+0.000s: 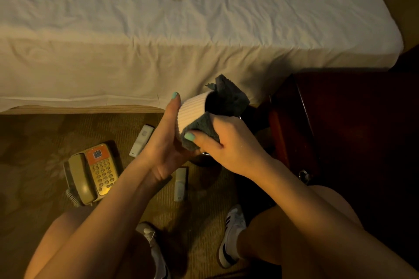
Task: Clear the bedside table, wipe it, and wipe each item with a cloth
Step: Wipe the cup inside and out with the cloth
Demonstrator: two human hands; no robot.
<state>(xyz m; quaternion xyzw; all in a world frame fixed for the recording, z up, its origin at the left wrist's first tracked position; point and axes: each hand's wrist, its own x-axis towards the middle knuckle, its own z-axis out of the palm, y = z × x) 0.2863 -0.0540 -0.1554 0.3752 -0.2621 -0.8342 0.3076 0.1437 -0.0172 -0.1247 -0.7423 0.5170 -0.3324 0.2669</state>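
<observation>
My left hand (166, 140) holds a white ribbed cup (192, 112) from below, its dark opening tilted to the upper right. A grey cloth (229, 97) is stuffed into the cup's mouth and folds over its rim. My right hand (229, 142) pinches the cloth against the cup's outer wall with thumb and fingers. The dark wooden bedside table (340, 124) stands to the right of my hands.
On the carpet lie a yellow telephone (93, 172) with an orange panel and two white remote controls (141, 140) (180, 184). A bed with a white sheet (181, 29) fills the upper view. My knees and white sneakers (231, 235) are at the bottom.
</observation>
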